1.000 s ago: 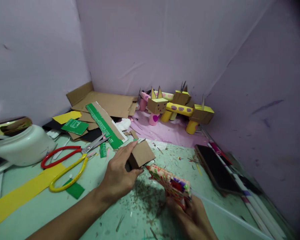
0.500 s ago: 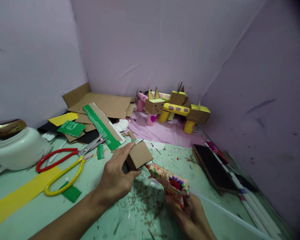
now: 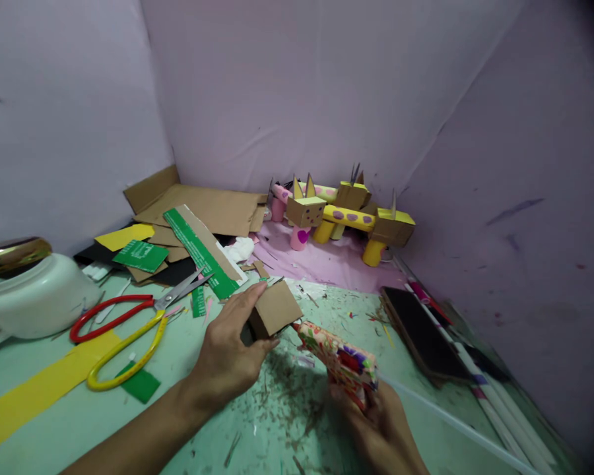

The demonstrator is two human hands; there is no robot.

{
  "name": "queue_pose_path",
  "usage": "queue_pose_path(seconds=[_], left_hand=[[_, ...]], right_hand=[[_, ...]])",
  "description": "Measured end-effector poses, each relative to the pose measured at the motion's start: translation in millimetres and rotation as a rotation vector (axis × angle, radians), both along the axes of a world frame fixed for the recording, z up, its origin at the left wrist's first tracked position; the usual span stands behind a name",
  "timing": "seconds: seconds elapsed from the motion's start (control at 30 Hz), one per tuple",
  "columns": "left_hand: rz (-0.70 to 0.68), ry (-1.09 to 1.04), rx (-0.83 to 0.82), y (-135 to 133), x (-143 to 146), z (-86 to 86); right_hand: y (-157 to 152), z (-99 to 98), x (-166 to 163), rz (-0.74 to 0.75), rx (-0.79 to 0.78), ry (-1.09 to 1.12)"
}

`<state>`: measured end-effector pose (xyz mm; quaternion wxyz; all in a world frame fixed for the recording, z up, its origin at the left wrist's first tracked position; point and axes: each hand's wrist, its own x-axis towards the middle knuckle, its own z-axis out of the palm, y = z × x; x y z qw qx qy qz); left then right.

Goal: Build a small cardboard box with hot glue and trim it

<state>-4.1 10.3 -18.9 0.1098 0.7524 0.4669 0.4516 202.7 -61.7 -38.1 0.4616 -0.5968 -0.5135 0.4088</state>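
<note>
A small cardboard box (image 3: 279,307) is gripped between the thumb and fingers of my left hand (image 3: 232,343), tilted above the green table (image 3: 257,422). My right hand (image 3: 373,422) is wrapped round the handle of a glue gun (image 3: 339,355) covered in flowery, multicoloured patterns. The gun's red nozzle points up and left and meets the box's lower right corner; whether it touches cannot be made out. A long translucent glue stick (image 3: 440,412) trails from the back of the gun. The box's far side is hidden.
Open scissors (image 3: 161,302) lie left, near a yellow paper strip (image 3: 54,376) and a white teapot-like vessel (image 3: 39,293). Behind are cardboard scraps (image 3: 202,206). Cardboard-headed animal figures (image 3: 307,212) stand on pink cloth (image 3: 317,264). A dark phone-like slab (image 3: 426,333) lies right.
The glue gun's nozzle has shifted slightly right along the box's lower corner. My left hand and the box have stayed almost still.
</note>
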Motion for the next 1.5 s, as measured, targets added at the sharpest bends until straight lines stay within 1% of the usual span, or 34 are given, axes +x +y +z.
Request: queue_pose_path(seconds=[0.17, 0.33, 0.57, 0.7, 0.83, 0.9, 1.1, 1.23, 1.3, 1.43, 1.5], left_hand=[[-0.01, -0.003, -0.001, 0.5, -1.0, -0.2], [-0.004, -0.013, -0.005, 0.1, -0.1, 0.5], [-0.006, -0.019, -0.022, -1.1, 0.9, -1.2], [-0.008, -0.016, -0.014, -1.0, -0.7, -1.9], [-0.007, -0.008, -0.004, -0.6, -0.8, -0.4], [0.0, -0.007, -0.018, -0.5, -0.4, 0.6], [0.033, -0.027, -0.066, -0.4, 0.5, 2.1], [0.021, -0.026, -0.059, -0.5, 0.7, 2.0], [0.023, -0.023, -0.054, -0.7, 0.7, 1.8], [0.019, -0.009, -0.052, -1.1, 0.9, 2.0], [0.022, -0.006, -0.061, -1.1, 0.9, 2.7]], right_hand=[[-0.3, 1.8, -0.9, -0.033, -0.019, -0.022], [0.5, 6.4, -2.1, 0.021, -0.004, -0.039], [-2.0, 3.6, -1.5, 0.082, -0.044, -0.048], [-1.7, 3.2, -2.6, 0.055, -0.037, -0.019], [0.0, 3.8, -4.1, 0.008, 0.015, 0.043], [0.7, 4.0, -3.2, -0.006, 0.016, 0.053], [0.3, 3.2, 3.1, 0.008, 0.037, 0.015], [-0.1, 5.3, 2.3, 0.042, -0.012, -0.029], [0.5, 6.6, 0.8, 0.05, -0.012, -0.025], [2.3, 6.1, 0.1, 0.018, 0.028, 0.028], [2.7, 4.1, 1.6, -0.007, 0.036, 0.018]])
